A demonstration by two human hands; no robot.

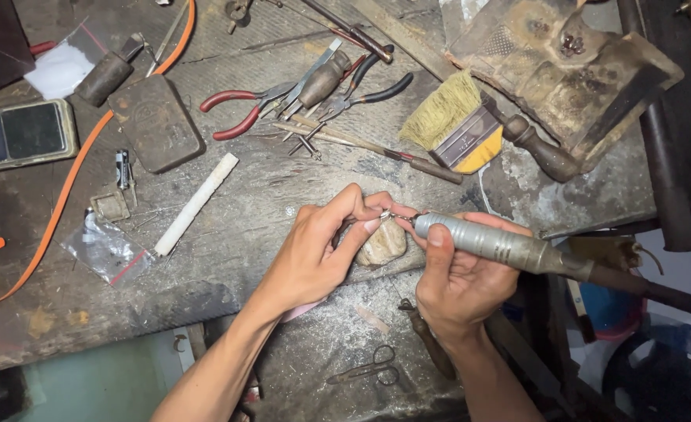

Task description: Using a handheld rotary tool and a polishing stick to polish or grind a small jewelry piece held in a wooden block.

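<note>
A: Grip, right hand (458, 277)?
B: Closed round a grey metal rotary handpiece (490, 241), thumb laid along the barrel near its front end.

A: Axis and heading of the handpiece?
B: Long axis almost level across the view, tilted slightly; working tip pointing left, dark flexible shaft (658, 293) running off to the right, past the bench's right edge.

A: Grip, left hand (322, 246)?
B: Pinched shut, thumb and forefinger holding a small metal piece (387, 215); too small to tell its shape.

A: Position of the piece relative to both grips?
B: Between the two hands, at the left fingertips and just at the handpiece's tip; contact between tip and piece cannot be told.

A: Look of the handpiece?
B: Dull grey, ribbed cylinder, tapering toward the tip, worn.

A: Beneath the grips?
B: A pale, rounded wooden peg (383, 244), near the front edge of the scarred workbench (236, 211).

A: Further out?
B: A white stick (195, 205) toward the middle left; red-handled pliers (240, 111) and black-handled pliers (369, 95) near the back edge; a bristle brush (455, 125) at back right; small scissors (369, 367) at the front; a digital scale (19, 134) and an orange strap (64, 187) at the left edge.
</note>
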